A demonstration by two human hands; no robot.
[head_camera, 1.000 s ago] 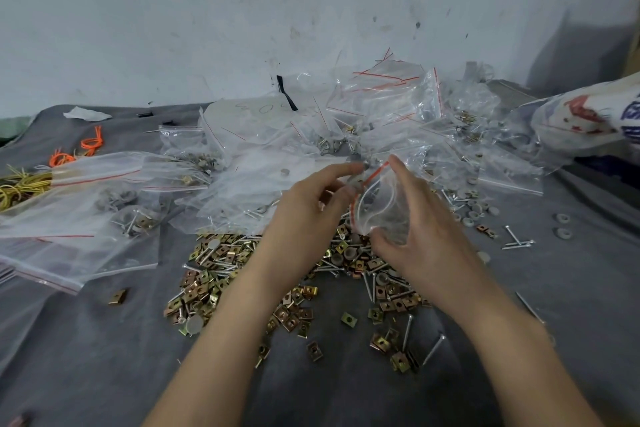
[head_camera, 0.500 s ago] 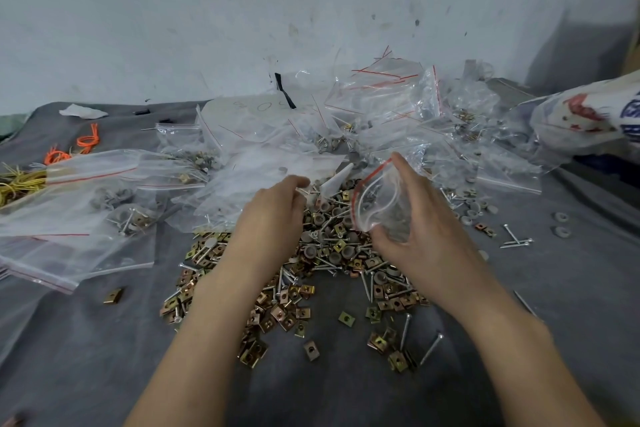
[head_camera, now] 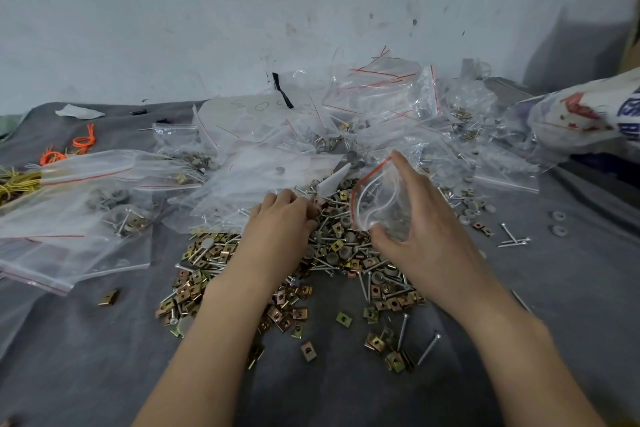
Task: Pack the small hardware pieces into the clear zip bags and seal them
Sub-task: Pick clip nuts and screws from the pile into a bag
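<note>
A heap of small hardware (head_camera: 332, 253) lies on the grey cloth: brass square clip nuts, silver screws and grey washers. My right hand (head_camera: 419, 225) holds a small clear zip bag (head_camera: 375, 201) with a red strip, mouth open and facing left, between thumb and fingers above the heap. My left hand (head_camera: 282, 222) rests knuckles-up on the heap's far side, its fingers curled down into the pieces; what they hold is hidden.
Many clear zip bags (head_camera: 374, 114), some filled, are piled at the back against the wall. Larger bags (head_camera: 76, 211) with hardware lie at the left, near orange and yellow ties (head_camera: 83, 140). A printed plastic sack (head_camera: 595, 114) sits at the right. Loose screws (head_camera: 512, 241) lie at the right.
My left hand left the bag's mouth and dropped down-left onto the heap of hardware. My right hand kept the open bag in nearly the same place.
</note>
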